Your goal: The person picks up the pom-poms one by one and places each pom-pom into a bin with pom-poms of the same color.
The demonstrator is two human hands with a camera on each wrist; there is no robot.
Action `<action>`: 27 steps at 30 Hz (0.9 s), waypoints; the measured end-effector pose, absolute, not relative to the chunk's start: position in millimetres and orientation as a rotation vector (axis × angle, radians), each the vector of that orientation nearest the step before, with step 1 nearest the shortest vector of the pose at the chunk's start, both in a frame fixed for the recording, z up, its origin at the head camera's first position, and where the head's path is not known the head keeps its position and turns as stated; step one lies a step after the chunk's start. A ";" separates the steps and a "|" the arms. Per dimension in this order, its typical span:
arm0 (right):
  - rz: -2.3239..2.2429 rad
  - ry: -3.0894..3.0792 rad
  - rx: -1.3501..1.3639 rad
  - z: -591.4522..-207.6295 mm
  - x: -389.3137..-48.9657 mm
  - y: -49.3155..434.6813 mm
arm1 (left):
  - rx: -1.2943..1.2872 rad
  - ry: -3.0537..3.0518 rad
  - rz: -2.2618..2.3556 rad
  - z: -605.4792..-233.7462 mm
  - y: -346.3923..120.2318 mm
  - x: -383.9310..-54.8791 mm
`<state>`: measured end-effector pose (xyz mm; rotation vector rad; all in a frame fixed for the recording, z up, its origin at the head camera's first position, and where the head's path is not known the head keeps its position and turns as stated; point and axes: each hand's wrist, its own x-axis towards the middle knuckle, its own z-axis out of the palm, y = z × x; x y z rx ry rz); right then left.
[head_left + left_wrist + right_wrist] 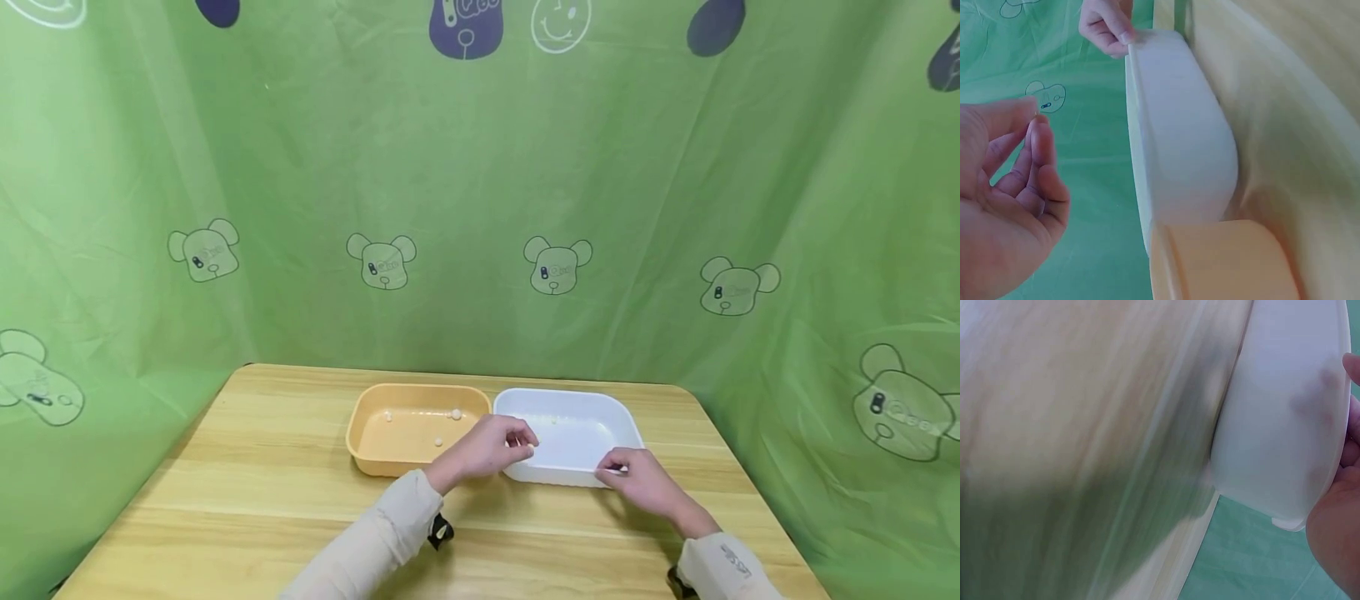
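My left hand (495,443) is over the near left corner of the white plastic tray (570,477). Its thumb and forefinger pinch a small pale bead (531,447), mostly hidden; in the left wrist view only a tiny yellowish speck shows between the fingertips. My right hand (637,479) grips the tray's near right rim, thumb outside and fingers over the edge. At least one small pale bead lies on the white tray's floor. To the left, an orange tray (390,468) holds several small round whitish beads (438,442), the largest near its right end.
Both trays stand side by side, nearly touching, toward the back of a light wooden table (247,467). A green curtain (465,167) with bear prints hangs behind and along both sides. Dark straps (440,531) show beneath my sleeves.
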<state>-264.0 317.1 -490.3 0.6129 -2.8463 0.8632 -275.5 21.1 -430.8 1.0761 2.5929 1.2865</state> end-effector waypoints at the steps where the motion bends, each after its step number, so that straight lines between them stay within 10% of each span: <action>1: 0.864 -2.845 0.616 -490.6 -264.2 317.3 | 1.071 2.604 1.292 -429.6 22.1 -277.7; 27: 0.867 -2.864 0.598 -493.4 -266.8 319.8 | 0.820 2.737 1.213 -430.7 35.3 -326.3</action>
